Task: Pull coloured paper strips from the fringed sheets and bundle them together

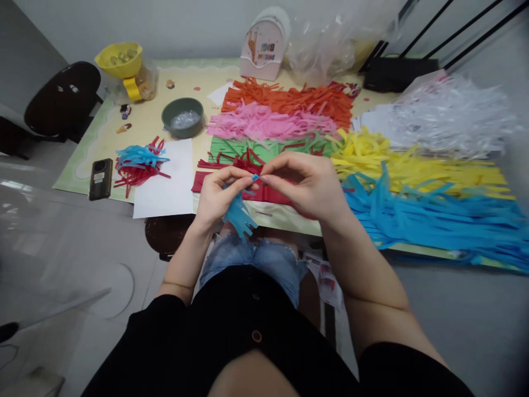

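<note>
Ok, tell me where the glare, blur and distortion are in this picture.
Head view: pale glare on the floor at left; head view, top: the clear plastic looks hazy; head view, lower right: the black sleeve seems stretched by the lens; head view, centre: the blue strips at the left hand look slightly soft.

Probably a home room, patterned tablecloth (142,118), dark stools (61,102), tiled floor (82,242)
</note>
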Tool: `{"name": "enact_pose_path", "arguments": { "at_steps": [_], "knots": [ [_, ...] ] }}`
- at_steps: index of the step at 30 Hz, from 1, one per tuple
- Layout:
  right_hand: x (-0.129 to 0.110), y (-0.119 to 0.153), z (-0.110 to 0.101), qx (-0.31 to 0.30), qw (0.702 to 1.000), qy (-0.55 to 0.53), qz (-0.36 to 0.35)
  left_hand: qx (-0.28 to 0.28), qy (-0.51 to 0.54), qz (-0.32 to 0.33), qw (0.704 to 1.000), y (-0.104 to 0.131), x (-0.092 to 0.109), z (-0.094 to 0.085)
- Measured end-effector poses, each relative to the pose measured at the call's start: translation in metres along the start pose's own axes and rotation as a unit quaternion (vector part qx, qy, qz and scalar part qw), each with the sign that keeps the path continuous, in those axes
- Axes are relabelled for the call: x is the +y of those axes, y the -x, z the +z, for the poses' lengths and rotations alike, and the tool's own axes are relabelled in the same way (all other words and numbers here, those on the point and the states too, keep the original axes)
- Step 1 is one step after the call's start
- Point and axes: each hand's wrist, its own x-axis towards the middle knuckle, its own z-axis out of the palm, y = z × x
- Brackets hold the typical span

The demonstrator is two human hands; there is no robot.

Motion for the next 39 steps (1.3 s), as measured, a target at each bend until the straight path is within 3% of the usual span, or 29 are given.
{"name": "enact_pose_path", "arguments": {
  "at_steps": [6, 12, 17, 25, 33, 39],
  "knots": [
    [-0.003, 0.001, 0.0, 0.01, 0.998, 0.059, -0.028, 0.024, -0.094, 0.087, 0.991, 0.0, 0.001, -0.001],
    [-0.001, 0.0, -0.004, 0.007, 0.989, 0.134, -0.065, 0.026, -0.157, 0.118, 0.98, 0.001, 0.0, 0.0],
    [-0.003, 0.001, -0.002, -0.013, 0.973, 0.209, -0.099, 0.042, -0.16, 0.114, 0.98, 0.0, -0.003, 0.001],
    [0.002, 0.005, 0.009, 0.018, 0.963, 0.248, -0.102, 0.062, -0.126, 0.104, 0.985, 0.0, -0.01, 0.005],
    [0.013, 0.003, 0.016, -0.029, 0.971, 0.211, -0.109, -0.007, -0.114, 0.069, 0.991, -0.007, -0.01, -0.004],
    [0.021, 0.001, 0.013, 0.044, 0.974, 0.207, -0.083, -0.001, -0.103, 0.037, 0.994, -0.007, -0.014, -0.008]
  ]
}}
